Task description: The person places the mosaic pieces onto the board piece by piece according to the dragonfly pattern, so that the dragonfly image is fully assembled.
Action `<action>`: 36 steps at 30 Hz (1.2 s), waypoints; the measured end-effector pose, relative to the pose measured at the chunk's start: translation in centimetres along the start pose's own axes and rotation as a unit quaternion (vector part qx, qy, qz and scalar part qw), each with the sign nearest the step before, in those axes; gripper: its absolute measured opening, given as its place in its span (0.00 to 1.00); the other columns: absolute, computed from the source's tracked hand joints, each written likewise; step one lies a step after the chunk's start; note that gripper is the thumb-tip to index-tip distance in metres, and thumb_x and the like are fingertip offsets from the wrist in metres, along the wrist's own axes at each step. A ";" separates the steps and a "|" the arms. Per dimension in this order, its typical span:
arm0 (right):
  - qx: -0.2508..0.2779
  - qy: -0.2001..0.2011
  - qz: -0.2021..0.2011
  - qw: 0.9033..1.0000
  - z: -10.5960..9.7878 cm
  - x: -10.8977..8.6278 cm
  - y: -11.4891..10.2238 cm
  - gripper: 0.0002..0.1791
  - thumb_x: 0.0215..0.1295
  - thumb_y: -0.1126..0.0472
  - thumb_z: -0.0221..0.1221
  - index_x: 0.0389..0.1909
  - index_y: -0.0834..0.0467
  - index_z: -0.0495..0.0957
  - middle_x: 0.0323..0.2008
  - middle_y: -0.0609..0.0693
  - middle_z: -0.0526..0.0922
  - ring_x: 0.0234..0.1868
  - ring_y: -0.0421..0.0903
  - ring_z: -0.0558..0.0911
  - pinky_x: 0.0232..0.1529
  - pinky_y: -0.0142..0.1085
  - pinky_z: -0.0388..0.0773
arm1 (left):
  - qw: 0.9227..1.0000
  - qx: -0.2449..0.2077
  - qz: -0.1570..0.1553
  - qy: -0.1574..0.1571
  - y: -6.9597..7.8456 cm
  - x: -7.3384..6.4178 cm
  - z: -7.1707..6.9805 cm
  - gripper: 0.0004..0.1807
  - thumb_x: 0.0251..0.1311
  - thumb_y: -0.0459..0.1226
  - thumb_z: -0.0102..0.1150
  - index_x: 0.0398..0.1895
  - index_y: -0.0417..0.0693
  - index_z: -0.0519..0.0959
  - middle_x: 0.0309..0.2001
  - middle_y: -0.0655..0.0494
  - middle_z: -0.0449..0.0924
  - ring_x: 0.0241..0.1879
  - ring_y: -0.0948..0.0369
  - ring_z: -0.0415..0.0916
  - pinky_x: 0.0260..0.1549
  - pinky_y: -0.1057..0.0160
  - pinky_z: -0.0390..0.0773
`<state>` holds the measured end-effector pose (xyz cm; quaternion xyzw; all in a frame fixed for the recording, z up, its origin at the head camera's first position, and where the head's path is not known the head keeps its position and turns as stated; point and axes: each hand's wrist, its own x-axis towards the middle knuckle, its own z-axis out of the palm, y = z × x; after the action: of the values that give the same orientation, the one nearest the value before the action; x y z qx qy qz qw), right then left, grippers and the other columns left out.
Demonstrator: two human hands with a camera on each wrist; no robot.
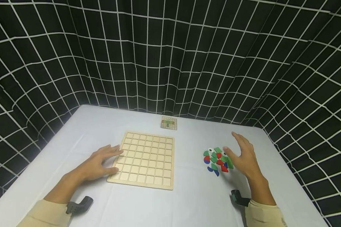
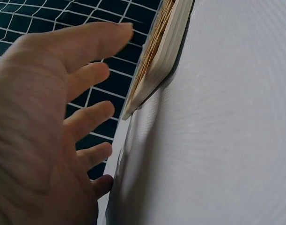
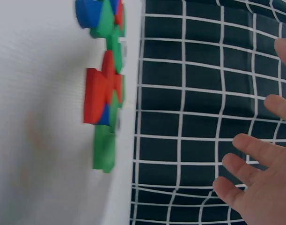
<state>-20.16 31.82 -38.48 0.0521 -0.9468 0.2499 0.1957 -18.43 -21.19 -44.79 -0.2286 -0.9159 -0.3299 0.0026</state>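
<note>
A square wooden grid board [image 1: 147, 159] lies left of centre on the white table. Over its left edge hovers my left hand [image 1: 98, 162], fingers spread and holding nothing; in the left wrist view that hand [image 2: 63, 108] is apart from the board's corner [image 2: 157, 70]. To the right is a loose pile of red, green, blue and white pieces [image 1: 218, 159]. My right hand [image 1: 244, 157] is raised just beside the pile, thumb and fingers apart. In the right wrist view the pieces [image 3: 105, 89] are at a distance from the empty right hand [image 3: 262, 173].
A small patterned card or tile [image 1: 169, 123] with a coloured figure on a grid sits near the far edge of the white table [image 1: 193, 198]. A black curtain with white grid lines [image 1: 170, 56] surrounds the back and sides. Dark wrist mounts [image 1: 82, 205] project from both cuffs.
</note>
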 end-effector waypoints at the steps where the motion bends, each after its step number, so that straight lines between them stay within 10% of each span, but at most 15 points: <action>1: 0.001 -0.002 0.002 1.000 0.3 0.0 0.1 0.39 0.63 0.49 0.61 0.72 0.55 0.59 0.69 0.65 0.59 0.68 0.67 0.56 0.54 0.74 0.56 | 1.000 -0.002 -0.002 -0.001 0.0 0.0 0.0 0.35 0.52 0.53 0.67 0.64 0.52 0.74 0.70 0.48 0.62 0.70 0.39 0.46 0.60 0.28 0.44; 36: 0.081 -0.114 0.095 0.986 2.4 1.1 4.2 0.29 0.68 0.61 0.58 0.69 0.56 0.64 0.69 0.65 0.60 0.66 0.68 0.59 0.60 0.64 0.60 | 1.000 0.022 -0.011 -0.014 -0.4 -0.3 0.5 0.26 0.54 0.54 0.66 0.54 0.55 0.82 0.70 0.54 0.63 0.70 0.40 0.45 0.59 0.28 0.42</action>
<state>-22.80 34.25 -41.86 0.0058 -0.9404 0.3352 0.0572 -18.26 -21.33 -45.49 -0.2230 -0.9253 -0.3068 -0.0086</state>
